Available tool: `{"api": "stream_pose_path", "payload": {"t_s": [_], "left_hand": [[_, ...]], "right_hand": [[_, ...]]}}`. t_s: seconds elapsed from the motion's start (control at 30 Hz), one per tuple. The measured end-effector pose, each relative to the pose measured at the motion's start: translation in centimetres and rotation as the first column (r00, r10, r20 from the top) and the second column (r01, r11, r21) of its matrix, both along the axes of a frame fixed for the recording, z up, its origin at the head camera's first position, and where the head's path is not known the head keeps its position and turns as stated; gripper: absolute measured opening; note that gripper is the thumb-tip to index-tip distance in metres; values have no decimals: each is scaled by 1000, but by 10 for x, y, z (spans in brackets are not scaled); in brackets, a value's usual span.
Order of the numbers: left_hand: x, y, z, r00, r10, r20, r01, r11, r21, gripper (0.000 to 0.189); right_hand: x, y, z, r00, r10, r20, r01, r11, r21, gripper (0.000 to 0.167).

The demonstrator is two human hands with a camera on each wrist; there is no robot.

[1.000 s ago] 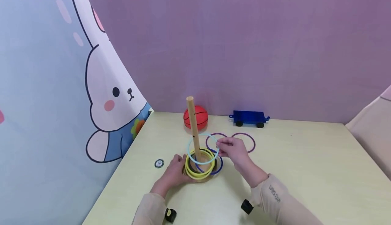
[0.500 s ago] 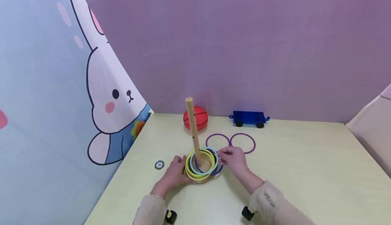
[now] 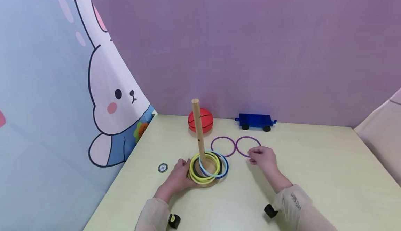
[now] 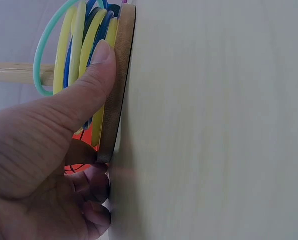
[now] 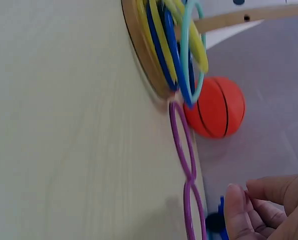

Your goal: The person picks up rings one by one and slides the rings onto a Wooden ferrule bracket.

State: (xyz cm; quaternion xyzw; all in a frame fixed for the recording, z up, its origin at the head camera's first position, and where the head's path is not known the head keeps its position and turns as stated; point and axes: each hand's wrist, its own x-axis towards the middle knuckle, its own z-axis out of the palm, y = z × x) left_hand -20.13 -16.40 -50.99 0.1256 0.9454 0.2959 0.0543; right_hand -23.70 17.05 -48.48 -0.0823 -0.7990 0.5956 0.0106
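A wooden peg (image 3: 198, 130) stands upright on a round wooden base (image 4: 120, 85). Yellow rings (image 3: 200, 182) and blue rings (image 5: 172, 45) are stacked around it, with a light blue ring (image 4: 38, 65) leaning on top. My left hand (image 3: 179, 177) grips the stand from the left; in the left wrist view its thumb lies across the rings beside the base and its fingers are at the base's lower edge. My right hand (image 3: 264, 159), fingers loosely curled and holding nothing, hovers by the right purple ring (image 3: 249, 137). Another purple ring (image 3: 223, 137) lies beside that one.
Behind the peg sits a red toy basketball (image 3: 207, 122). A blue toy wagon (image 3: 255, 120) stands at the table's back edge, before a purple backdrop (image 3: 250, 49). A round chip (image 3: 163, 168) marked 20 lies left of the stand on the pale table (image 3: 313, 168).
My right hand lowered the light blue ring over the peg, let it go, and moved right to the purple rings. The left hand stays on the stand.
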Motion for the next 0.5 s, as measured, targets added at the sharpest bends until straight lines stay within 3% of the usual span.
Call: {"api": "stream_pose_path", "payload": {"t_s": [0.2,0.5], "left_hand": [[-1,-1,-1,1000,7,21,-7,1000,5,116],[-2,-1,-2,1000,3,24,-4,1000,14,116]], "right_hand": [[-10,19,-9,998,-53,16,50,984,173,20],[-17,30,-19,992,-117,48,100,958,268,19]]}}
